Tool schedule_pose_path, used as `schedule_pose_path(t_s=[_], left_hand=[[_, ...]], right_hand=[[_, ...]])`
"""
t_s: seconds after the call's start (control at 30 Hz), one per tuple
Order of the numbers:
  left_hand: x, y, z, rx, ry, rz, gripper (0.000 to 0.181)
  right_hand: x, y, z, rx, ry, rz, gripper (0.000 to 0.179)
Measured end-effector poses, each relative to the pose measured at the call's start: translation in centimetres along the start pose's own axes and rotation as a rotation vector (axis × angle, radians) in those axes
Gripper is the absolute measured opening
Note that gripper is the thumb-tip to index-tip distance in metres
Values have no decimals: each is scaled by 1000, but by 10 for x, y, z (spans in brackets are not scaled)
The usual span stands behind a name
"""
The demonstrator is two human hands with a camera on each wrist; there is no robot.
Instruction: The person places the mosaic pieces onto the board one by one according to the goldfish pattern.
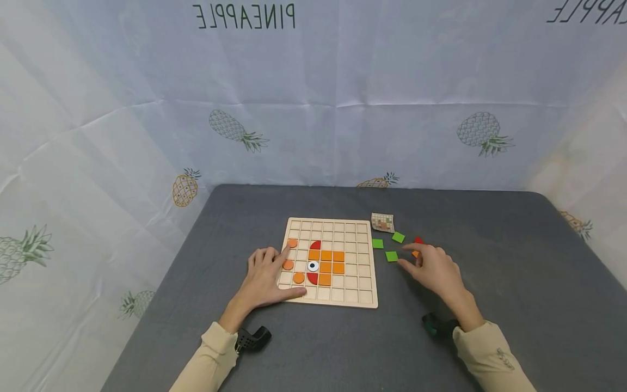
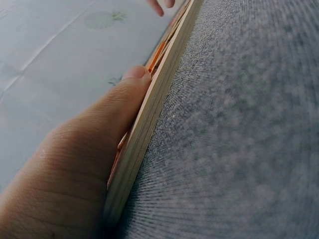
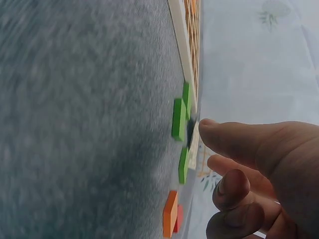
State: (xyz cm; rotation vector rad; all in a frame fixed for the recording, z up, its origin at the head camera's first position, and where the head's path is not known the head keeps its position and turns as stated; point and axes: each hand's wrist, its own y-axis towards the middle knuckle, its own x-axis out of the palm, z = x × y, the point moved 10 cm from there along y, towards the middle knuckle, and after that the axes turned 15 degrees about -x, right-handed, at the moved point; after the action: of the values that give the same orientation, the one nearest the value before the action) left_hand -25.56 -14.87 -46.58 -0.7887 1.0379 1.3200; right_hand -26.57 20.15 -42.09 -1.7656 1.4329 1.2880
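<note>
A wooden grid board [image 1: 364, 296] lies flat on the table. Spread over its left edge is my left hand [image 1: 264, 279], with the thumb [image 2: 134, 82] resting along the near rim. On the board sit several orange squares [image 1: 325, 267], two red quarter-round pieces [image 1: 312, 279], a white eye disc [image 1: 313, 266] and orange rounds [image 1: 299, 277]. My right hand [image 1: 436, 272] hovers right of the board, thumb and forefinger apart, holding nothing visible. Closest to its fingertips is a green square tile [image 1: 392, 256]; two more green tiles [image 3: 183, 164] lie nearby.
Behind the green tiles lies a small printed card [image 1: 382, 222] with a grid picture. An orange piece [image 3: 170, 214] and a red piece [image 3: 178, 219] lie under the right hand's far side. A pineapple-print cloth [image 1: 333, 141] hangs behind the grey table [image 1: 343, 348].
</note>
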Motion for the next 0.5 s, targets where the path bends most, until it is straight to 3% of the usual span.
schedule_pose_path(t_s=[0.5], left_hand=[[-1,0,1,-7,-10,-8,117]], right_hand=[[-1,-7,29,82,-3,-29,51]])
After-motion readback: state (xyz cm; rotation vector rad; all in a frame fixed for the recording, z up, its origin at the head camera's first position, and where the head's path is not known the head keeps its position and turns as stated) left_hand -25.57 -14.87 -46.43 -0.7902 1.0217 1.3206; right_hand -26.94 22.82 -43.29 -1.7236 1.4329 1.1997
